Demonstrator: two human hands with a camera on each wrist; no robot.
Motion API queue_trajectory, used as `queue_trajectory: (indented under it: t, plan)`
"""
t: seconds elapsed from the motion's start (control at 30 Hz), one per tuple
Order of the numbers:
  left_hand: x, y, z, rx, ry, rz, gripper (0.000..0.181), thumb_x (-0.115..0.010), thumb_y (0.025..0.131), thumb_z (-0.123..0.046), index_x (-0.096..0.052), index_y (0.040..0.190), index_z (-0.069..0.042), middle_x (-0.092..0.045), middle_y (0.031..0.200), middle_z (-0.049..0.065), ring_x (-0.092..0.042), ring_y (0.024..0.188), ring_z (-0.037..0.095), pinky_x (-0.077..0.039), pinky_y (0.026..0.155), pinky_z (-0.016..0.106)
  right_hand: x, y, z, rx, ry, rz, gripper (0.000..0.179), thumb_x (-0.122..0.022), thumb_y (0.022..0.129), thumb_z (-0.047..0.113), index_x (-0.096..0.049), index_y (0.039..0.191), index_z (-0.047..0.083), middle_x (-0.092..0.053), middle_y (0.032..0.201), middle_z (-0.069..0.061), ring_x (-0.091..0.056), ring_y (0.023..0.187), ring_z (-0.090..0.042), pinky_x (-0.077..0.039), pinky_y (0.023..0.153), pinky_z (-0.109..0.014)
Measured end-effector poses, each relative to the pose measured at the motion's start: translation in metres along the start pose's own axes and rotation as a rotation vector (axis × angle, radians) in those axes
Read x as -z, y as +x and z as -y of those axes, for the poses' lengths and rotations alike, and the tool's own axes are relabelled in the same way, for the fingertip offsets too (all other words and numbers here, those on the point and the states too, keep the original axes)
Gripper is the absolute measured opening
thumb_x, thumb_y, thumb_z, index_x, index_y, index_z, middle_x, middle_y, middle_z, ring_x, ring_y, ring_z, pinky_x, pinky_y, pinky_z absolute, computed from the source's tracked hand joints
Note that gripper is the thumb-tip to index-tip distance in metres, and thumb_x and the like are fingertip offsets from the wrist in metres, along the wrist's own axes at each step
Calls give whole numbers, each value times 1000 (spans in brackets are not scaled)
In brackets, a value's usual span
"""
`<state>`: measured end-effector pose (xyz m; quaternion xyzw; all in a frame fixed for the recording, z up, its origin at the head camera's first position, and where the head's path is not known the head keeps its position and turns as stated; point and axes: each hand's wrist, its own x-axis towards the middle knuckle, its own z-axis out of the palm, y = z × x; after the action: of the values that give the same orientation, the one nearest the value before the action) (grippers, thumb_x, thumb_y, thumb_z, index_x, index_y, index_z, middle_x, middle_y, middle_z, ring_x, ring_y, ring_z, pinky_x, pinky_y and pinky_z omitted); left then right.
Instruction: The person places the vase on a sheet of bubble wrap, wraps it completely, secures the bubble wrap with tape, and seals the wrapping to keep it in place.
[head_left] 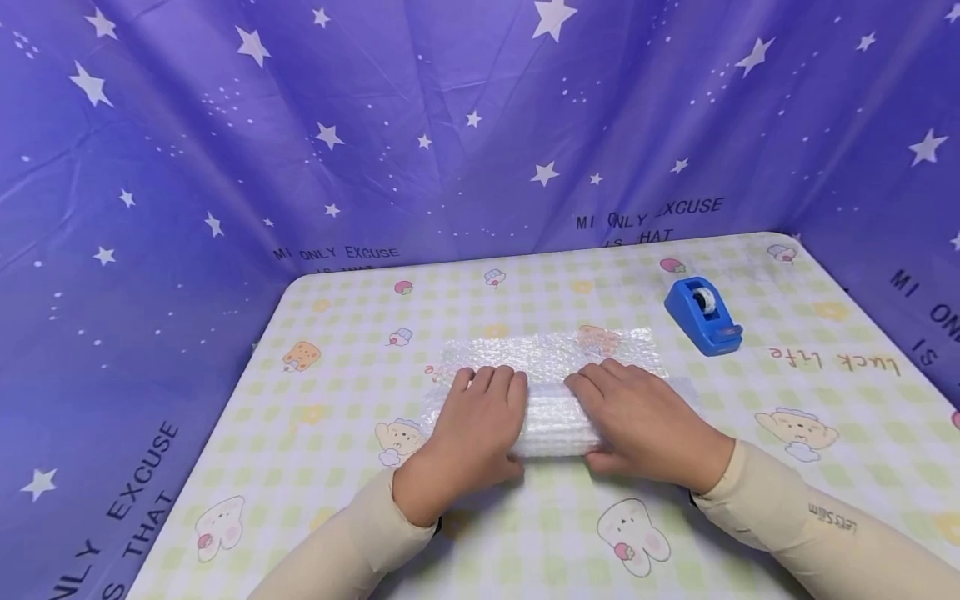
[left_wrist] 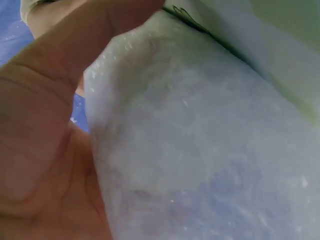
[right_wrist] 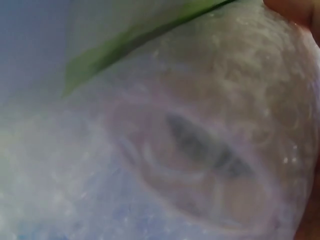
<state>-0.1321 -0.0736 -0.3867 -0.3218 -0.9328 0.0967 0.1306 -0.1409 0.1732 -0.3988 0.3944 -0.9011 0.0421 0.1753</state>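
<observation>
A rolled bundle of clear bubble wrap (head_left: 557,423) lies on the table in front of the person. Gripping its left part is the left hand (head_left: 480,425), fingers over the top and thumb at the near side. The right hand (head_left: 648,421) holds the right part the same way. Beyond the roll, a flat stretch of bubble wrap (head_left: 540,357) spreads toward the back. The right wrist view shows an oval, pinkish thing with dark marks (right_wrist: 195,160) through the wrap; I cannot tell its kind. Close up in the left wrist view, the wrap (left_wrist: 200,125) lies against the left palm.
A blue tape dispenser (head_left: 701,317) with a roll of tape stands at the back right. The table (head_left: 300,517) has a green-checked cover with cartoon prints. Purple curtains (head_left: 420,192) with white stars hang behind and beside it.
</observation>
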Motion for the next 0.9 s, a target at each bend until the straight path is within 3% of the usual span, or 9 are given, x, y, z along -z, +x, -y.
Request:
queue_trajectory:
  t: [0.1,0.27,0.57,0.9]
  plan:
    - [1,0,-2,-1,32,-22,80,-87,58,-51,-51,117,-9,-54,101,3,-55,92,25,-40,81,39,-1,0,0,-2,11,-9,87,-86,62,48,-58,129,0,-66,114,-10,-64,103,-27,-56,85,-47]
    - [-1,1,-1,-5,47,-41,70,-86,60,-45,-51,109,-11,-55,93,2,-56,86,24,-41,80,38,-2,0,-1,-12,30,-9,86,-85,63,47,-58,130,0,-67,115,-11,-64,105,-28,-55,88,-47]
    - [-7,3,3,-37,8,-113,71,-85,54,-44,-53,107,-11,-56,91,1,-58,84,24,-42,79,38,-3,-1,-1,-27,37,10,90,-84,64,46,-57,134,-4,-67,119,-13,-65,109,-29,-55,91,-48]
    - [-8,4,4,-35,2,-65,75,-85,56,-48,-54,113,-10,-59,95,1,-61,87,23,-44,83,38,-3,-4,1,-53,39,37,100,-86,68,44,-48,148,-3,-66,129,-14,-64,118,-32,-52,97,-52]
